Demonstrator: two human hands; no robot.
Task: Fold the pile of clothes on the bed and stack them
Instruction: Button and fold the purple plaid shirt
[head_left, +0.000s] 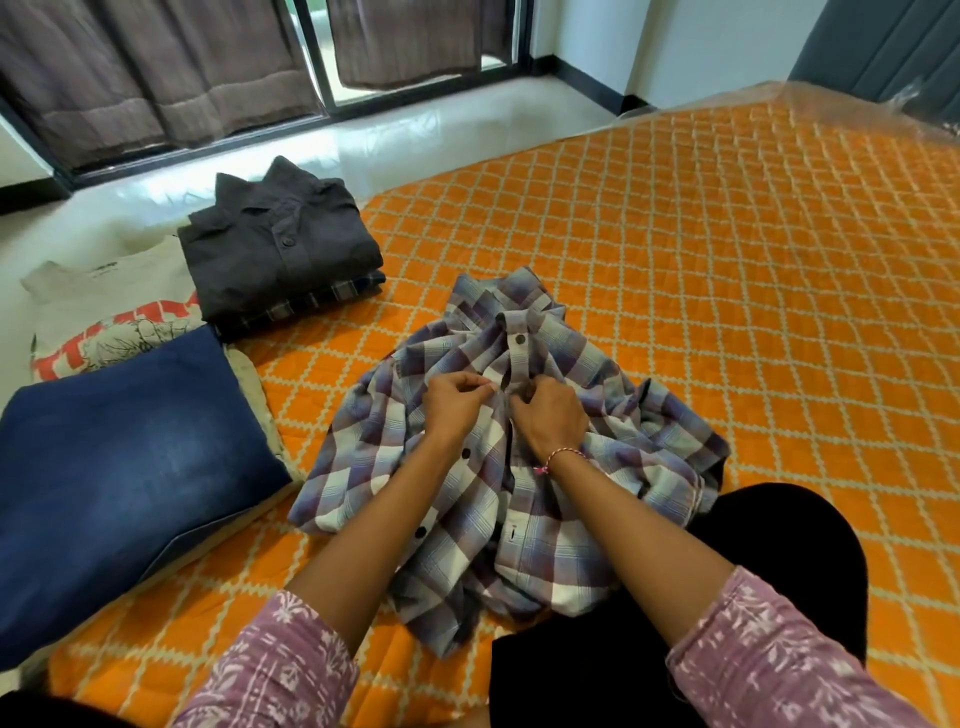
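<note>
The checked shirt (519, 457) lies on the orange bed (727, 260), long way pointing away, collar at the far end. The left hand (454, 402) and right hand (548, 415) pinch its front.

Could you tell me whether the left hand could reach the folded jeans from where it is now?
Probably yes: the left hand pinches the plaid shirt, and the folded jeans lie uncovered on its side, nothing between.
</note>
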